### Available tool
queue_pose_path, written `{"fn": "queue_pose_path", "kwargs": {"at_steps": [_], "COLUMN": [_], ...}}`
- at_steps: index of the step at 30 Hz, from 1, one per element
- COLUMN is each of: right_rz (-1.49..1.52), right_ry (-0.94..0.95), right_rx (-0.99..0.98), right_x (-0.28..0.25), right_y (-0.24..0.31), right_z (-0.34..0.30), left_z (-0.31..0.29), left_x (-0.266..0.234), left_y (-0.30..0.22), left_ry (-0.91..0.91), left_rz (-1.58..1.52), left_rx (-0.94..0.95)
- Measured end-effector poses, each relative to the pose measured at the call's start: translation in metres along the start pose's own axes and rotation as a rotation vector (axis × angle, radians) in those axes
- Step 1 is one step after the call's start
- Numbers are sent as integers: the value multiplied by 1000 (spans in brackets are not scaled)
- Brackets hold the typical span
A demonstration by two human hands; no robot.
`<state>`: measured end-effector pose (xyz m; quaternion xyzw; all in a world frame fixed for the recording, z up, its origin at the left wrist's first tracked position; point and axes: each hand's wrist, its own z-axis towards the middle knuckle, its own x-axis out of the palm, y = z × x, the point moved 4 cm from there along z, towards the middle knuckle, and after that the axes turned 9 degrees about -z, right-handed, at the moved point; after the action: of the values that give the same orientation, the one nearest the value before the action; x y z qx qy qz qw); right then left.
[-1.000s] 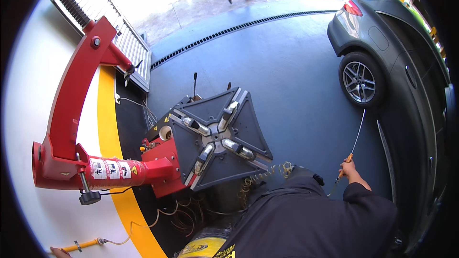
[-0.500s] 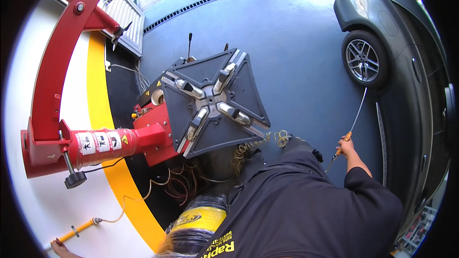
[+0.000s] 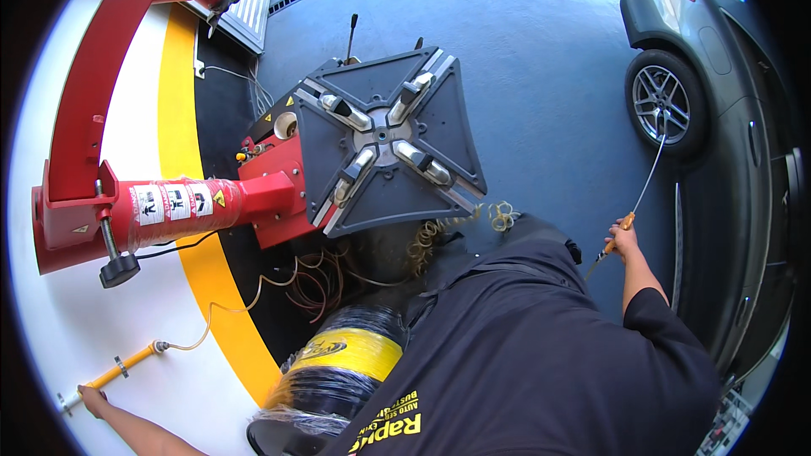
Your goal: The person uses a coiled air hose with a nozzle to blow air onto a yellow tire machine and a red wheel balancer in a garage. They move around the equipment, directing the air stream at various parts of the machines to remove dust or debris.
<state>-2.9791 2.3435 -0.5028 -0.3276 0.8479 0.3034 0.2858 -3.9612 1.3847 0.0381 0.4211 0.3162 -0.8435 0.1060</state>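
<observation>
In my right hand [image 3: 623, 238] is an orange air blow gun [image 3: 610, 247] with a long thin metal nozzle, fingers wrapped round its handle. A hose trails from its lower end. The nozzle's tip overlaps the rear wheel [image 3: 661, 105] of the dark grey car; whether it touches cannot be told. At the far lower left, my left hand [image 3: 91, 397] closes round the wall-mounted yellow pipe [image 3: 127, 365], near where it meets a whitish end piece. A thin hose [image 3: 221, 308] leads from the pipe's other end across the black wall strip.
A red tire changer with a dark clamping turntable [image 3: 380, 139] stands in front of me. Its red arm [image 3: 89, 76] rises at the left. A plastic-wrapped black and yellow tank [image 3: 342, 363] is beside me. The car [image 3: 718, 186] borders the right; coiled hose [image 3: 431, 245] hangs below the turntable.
My view has shifted, so the tire changer sits higher and the car farther right. More of my left forearm shows at the pipe. The blow gun's tip now overlaps the wheel's rim.
</observation>
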Motion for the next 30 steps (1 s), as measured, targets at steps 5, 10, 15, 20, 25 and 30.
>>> {"fn": "queue_pose_path", "kwargs": {"at_steps": [5,10,15,20,25,30], "right_rz": [-29,-51,-115,-182,-524,-871], "right_ry": [23,43,-19,242,522,846], "right_rx": [-155,-271,-547,-821,-1141,-1499], "right_x": [-18,-20,-27,4,25,24], "right_y": [18,72,118,200,218,215], "right_z": [39,73,119,144,164,91], "left_z": [-7,-88,-386,-782,-1083,-1238], "left_x": [33,55,156,112,-12,-130], "left_y": [-8,12,94,121,156,209], "left_ry": [299,543,1059,1337,1398,1346], "left_rz": [-1355,-821,-356,-430,-567,-343], "left_rx": [-428,-399,-62,-500,-846,-973]}}
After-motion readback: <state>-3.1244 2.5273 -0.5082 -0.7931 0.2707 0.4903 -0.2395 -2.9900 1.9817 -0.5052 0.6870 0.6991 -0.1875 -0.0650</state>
